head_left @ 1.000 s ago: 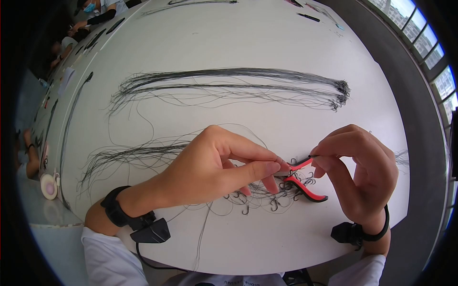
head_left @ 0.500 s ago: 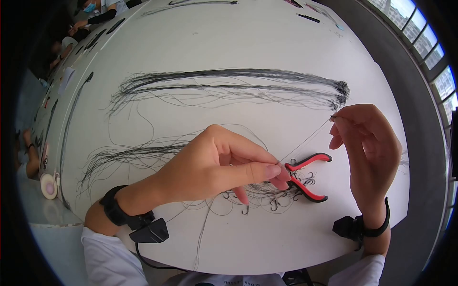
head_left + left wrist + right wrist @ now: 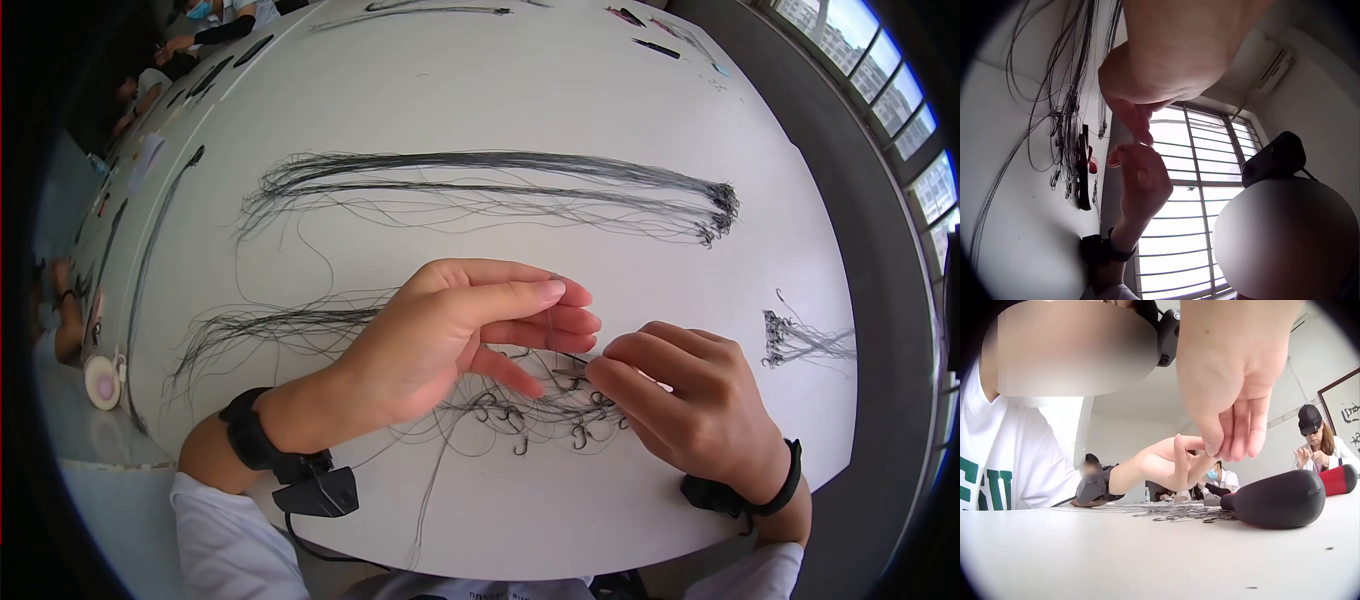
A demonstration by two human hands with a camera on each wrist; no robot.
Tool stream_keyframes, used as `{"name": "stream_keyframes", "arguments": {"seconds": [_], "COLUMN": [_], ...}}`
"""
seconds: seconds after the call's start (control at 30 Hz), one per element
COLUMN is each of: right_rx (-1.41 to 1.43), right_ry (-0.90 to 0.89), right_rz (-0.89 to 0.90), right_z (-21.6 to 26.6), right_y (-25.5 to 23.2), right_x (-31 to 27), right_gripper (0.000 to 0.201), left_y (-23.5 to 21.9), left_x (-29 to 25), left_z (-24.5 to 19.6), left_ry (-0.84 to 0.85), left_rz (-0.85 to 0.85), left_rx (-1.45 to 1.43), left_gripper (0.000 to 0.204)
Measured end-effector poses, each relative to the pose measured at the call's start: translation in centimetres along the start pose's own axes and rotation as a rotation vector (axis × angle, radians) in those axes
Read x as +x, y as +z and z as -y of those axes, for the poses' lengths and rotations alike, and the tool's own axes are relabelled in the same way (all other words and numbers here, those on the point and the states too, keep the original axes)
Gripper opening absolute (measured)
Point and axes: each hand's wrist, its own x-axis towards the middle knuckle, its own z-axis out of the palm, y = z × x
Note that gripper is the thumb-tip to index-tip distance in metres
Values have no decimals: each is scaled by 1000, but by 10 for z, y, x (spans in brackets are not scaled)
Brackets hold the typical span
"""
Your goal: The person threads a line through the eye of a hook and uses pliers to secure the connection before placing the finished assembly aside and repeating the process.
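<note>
My left hand (image 3: 470, 325) is raised above the table and pinches a thin fishing line (image 3: 550, 318) between thumb and index finger; the other fingers are spread. Close to its right, my right hand (image 3: 690, 400) has thumb and fingertips together, with the dark shank of a fishing hook (image 3: 574, 358) poking out to the left. Red-and-black pliers (image 3: 1087, 167) lie on the table under the right hand, which covers their handles in the head view. Loose fishing hooks (image 3: 515, 418) on tangled lines spread below both hands.
A long bundle of hooked lines (image 3: 480, 160) stretches across the table (image 3: 560, 100) beyond the hands. Another bundle (image 3: 800, 340) lies at the right edge, and a spool (image 3: 102, 387) at the left. Several people sit farther off.
The right hand first rose from beside the pliers, drawing the line taut, then came down left over the pliers. The left hand rose slightly and spread its lower fingers.
</note>
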Motion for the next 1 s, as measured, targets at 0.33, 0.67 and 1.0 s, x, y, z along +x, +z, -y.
{"name": "stream_keyframes", "arguments": {"seconds": [0.33, 0.67, 1.0], "right_rx": [41, 324, 386], "right_ry": [281, 105, 383], "right_rz": [-372, 194, 179], "right_z": [-8, 12, -1], "right_y": [-17, -34, -48], "right_x": [6, -1, 5], "right_gripper": [15, 17, 11], "left_y": [-6, -15, -19], "left_x": [4, 5, 7], "left_z": [3, -10, -6], "left_ry": [38, 236, 122], "left_rz": [-37, -363, -206], "left_rx": [182, -159, 8], "left_gripper": [30, 20, 28]}}
